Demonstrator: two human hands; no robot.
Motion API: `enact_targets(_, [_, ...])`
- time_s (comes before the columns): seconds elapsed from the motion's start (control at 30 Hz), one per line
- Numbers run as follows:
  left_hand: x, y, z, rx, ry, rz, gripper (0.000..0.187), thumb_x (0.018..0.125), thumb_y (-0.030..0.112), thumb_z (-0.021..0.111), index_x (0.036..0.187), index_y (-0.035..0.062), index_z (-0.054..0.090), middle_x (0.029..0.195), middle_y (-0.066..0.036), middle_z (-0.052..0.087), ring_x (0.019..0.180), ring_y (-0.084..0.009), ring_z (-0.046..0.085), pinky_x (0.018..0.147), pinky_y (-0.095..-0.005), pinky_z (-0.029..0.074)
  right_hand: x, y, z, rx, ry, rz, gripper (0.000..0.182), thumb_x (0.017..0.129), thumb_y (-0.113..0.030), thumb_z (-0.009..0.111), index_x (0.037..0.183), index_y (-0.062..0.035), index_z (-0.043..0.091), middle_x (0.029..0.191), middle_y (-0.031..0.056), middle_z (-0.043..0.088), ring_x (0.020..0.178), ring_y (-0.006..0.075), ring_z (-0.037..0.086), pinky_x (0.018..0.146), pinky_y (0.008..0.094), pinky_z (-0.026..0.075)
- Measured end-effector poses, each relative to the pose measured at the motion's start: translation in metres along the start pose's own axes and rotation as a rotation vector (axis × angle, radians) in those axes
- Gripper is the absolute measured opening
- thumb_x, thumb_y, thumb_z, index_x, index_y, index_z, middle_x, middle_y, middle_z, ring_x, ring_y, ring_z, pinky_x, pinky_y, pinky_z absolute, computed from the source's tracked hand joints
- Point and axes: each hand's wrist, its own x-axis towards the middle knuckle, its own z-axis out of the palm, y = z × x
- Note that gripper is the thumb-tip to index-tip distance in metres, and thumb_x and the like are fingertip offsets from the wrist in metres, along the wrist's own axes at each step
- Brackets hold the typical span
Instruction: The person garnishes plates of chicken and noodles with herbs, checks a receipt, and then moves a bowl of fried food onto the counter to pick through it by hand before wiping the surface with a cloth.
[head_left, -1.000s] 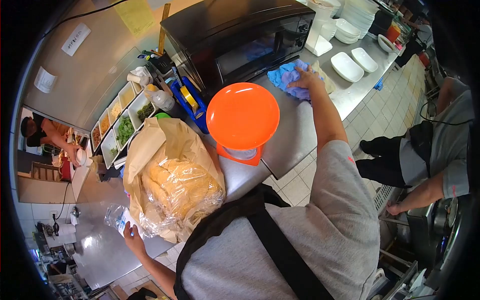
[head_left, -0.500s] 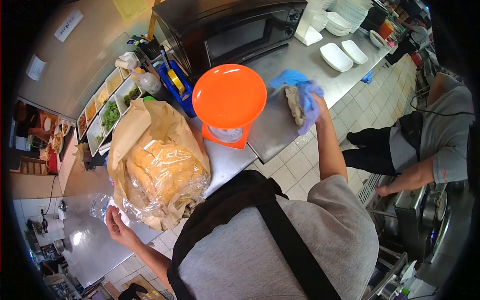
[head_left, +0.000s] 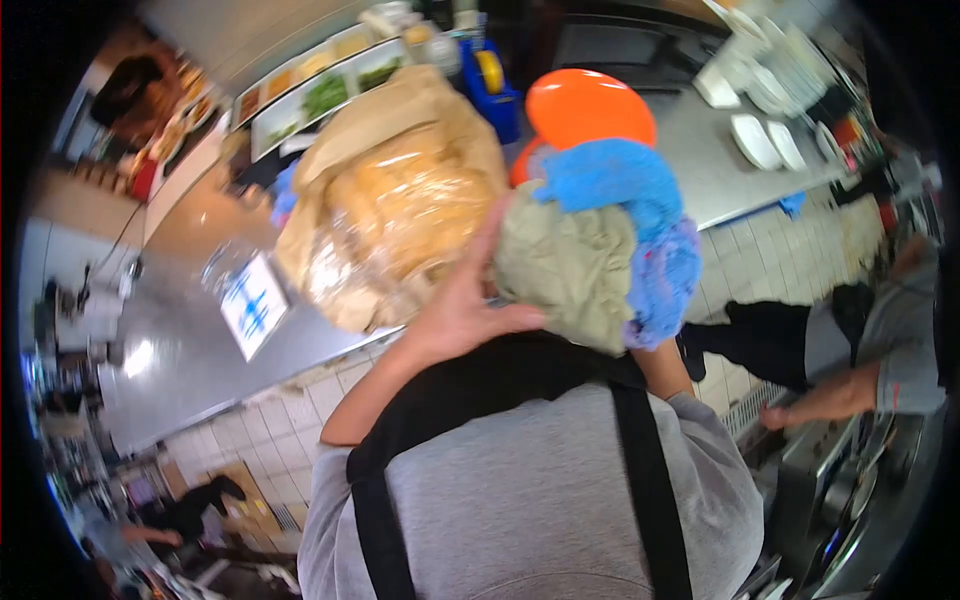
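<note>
A bundle of cloths hangs in front of my chest: a khaki cloth [head_left: 565, 265], a blue cloth [head_left: 625, 180] and a purple cloth [head_left: 665, 280]. My left hand [head_left: 465, 310] cups the khaki cloth's left side, thumb along its lower edge, fingertips partly hidden. Behind the bundle my right hand is covered by the cloths it holds; only my right forearm [head_left: 665, 372] shows below. Just left of the bundle, a brown paper bag [head_left: 400, 105] holds golden-yellow food in clear plastic [head_left: 400, 200]. The orange scale [head_left: 590, 105] stands behind the cloths, its base mostly covered.
White trays of toppings [head_left: 325, 95] and a blue tape dispenser [head_left: 490, 90] line the back of the steel counter [head_left: 190, 340]. A blue-marked white card [head_left: 253, 305] lies at left. White dishes [head_left: 755, 142] stand at right. A co-worker [head_left: 900, 330] is to my right.
My right hand has brought the cloths from the right of the scale to my chest. My left hand has left the bag's left side and come to the khaki cloth. The view has shifted.
</note>
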Motion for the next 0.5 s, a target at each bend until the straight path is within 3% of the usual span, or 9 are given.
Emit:
enact_targets(0.07, [-0.026,-0.016,-0.006,0.101,0.078,0.061,0.081,0.073,0.013,0.073,0.139,0.0025,0.027,0.139,-0.013,0.036,0.124,-0.0223,0.038,0.097,-0.0307,0.037,-0.015,-0.001,0.037,-0.006,-0.081,0.002,0.047,0.075,-0.017,0.066,0.117,-0.0002,0.051,0.106,0.0093,0.059,0.090,0.0182,0.060,0.079,0.0299,0.049])
enact_targets(0.13, [-0.057,-0.020,-0.024,-0.064,0.196,-0.052,0.069,0.075,0.008,0.069,0.134,-0.0001,0.034,0.129,-0.012,0.046,0.119,-0.0191,0.042,0.097,-0.0279,0.035,-0.034,-0.006,0.074,-0.015,-0.168,0.007,0.047,0.075,-0.017,0.067,0.116,-0.0001,0.051,0.106,0.0093,0.059,0.090,0.0180,0.060,0.078,0.0300,0.049])
enact_targets(0.17, [-0.076,-0.010,-0.035,-0.038,0.267,-0.014,0.055,0.074,0.000,0.062,0.125,-0.0009,0.043,0.115,-0.009,0.054,0.110,-0.0159,0.047,0.095,-0.0269,0.036,-0.036,-0.004,0.096,-0.020,-0.210,0.010,0.047,0.075,-0.018,0.067,0.116,-0.0001,0.051,0.106,0.0093,0.059,0.090,0.0179,0.060,0.078,0.0300,0.049])
enact_targets(0.27, [-0.143,-0.013,-0.080,0.017,0.440,-0.037,0.048,0.072,-0.005,0.055,0.120,-0.0006,0.047,0.108,-0.006,0.055,0.105,-0.0126,0.049,0.094,-0.0260,0.036,-0.034,0.004,0.130,0.009,-0.383,0.067,0.047,0.075,-0.017,0.067,0.116,-0.0001,0.051,0.105,0.0093,0.059,0.090,0.0179,0.060,0.079,0.0300,0.049])
enact_targets(0.3, [-0.165,-0.008,-0.094,-0.062,0.501,-0.015,0.049,0.069,-0.007,0.052,0.117,0.0016,0.050,0.107,-0.006,0.057,0.102,-0.0127,0.052,0.092,-0.0271,0.040,-0.055,0.006,0.139,0.019,-0.436,0.089,0.047,0.075,-0.017,0.067,0.116,-0.0002,0.051,0.105,0.0093,0.059,0.090,0.0178,0.060,0.079,0.0300,0.049])
enact_targets(0.37, [-0.212,-0.017,-0.122,-0.532,0.589,-0.013,0.046,0.072,-0.003,0.055,0.117,0.0046,0.051,0.109,-0.006,0.058,0.100,-0.0143,0.056,0.089,-0.0301,0.045,-0.065,0.011,0.156,0.033,-0.534,0.128,0.047,0.075,-0.017,0.067,0.116,-0.0002,0.051,0.105,0.0093,0.060,0.090,0.0178,0.060,0.079,0.0301,0.049])
enact_targets(0.47, [-0.264,-0.012,-0.159,-0.632,0.842,0.183,0.041,0.078,0.002,0.056,0.118,0.0035,0.049,0.110,-0.008,0.058,0.101,-0.0187,0.059,0.084,-0.0337,0.050,-0.086,0.019,0.175,0.050,-0.647,0.181,0.047,0.075,-0.017,0.067,0.116,-0.0002,0.051,0.105,0.0093,0.060,0.090,0.0178,0.060,0.079,0.0301,0.049])
enact_targets(0.5, [-0.275,-0.007,-0.175,-0.600,0.916,0.236,0.041,0.080,0.003,0.055,0.120,0.0025,0.048,0.111,-0.009,0.058,0.102,-0.0195,0.058,0.083,-0.0345,0.051,-0.053,0.023,0.191,0.054,-0.677,0.197,0.047,0.075,-0.017,0.067,0.116,-0.0003,0.051,0.105,0.0093,0.060,0.090,0.0178,0.060,0.079,0.0301,0.049])
